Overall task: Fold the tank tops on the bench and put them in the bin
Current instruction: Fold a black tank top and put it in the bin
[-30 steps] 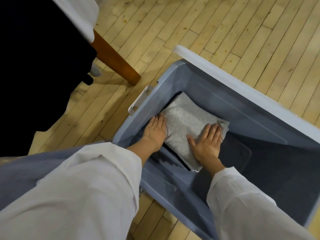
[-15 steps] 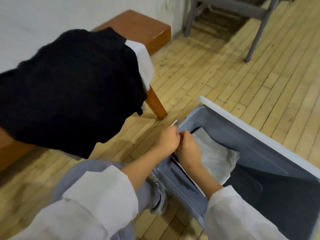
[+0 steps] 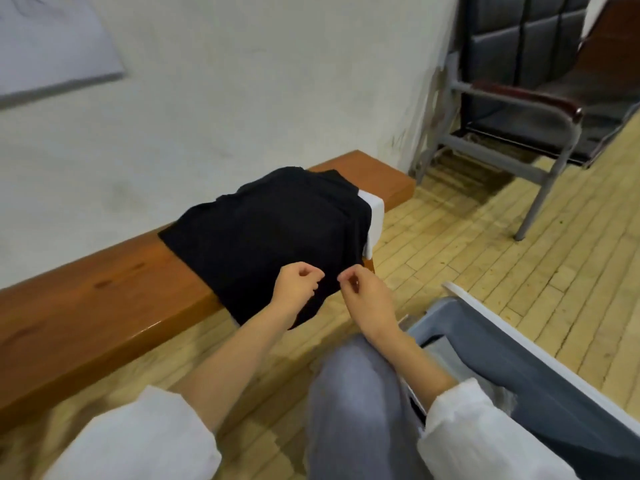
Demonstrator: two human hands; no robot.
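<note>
A black tank top (image 3: 277, 230) lies spread over the wooden bench (image 3: 86, 299), its near edge hanging off the front. A white garment (image 3: 375, 216) sticks out from under its right side. My left hand (image 3: 298, 284) and my right hand (image 3: 362, 294) hover side by side at that hanging edge, fingers loosely curled, with no cloth visibly between them. The grey bin (image 3: 526, 362) stands on the floor at the lower right. A bit of pale grey folded fabric (image 3: 445, 353) shows inside it, behind my right forearm.
My knee in grey trousers (image 3: 353, 396) is between the bench and the bin. A metal-framed chair (image 3: 519, 109) with dark cushions stands at the back right by the white wall. Bare wooden floor (image 3: 467, 244) lies between chair, bench and bin.
Both hands left the folded grey top in the bin and rose to the black tank top's near edge. The view swung up from the bin to the bench.
</note>
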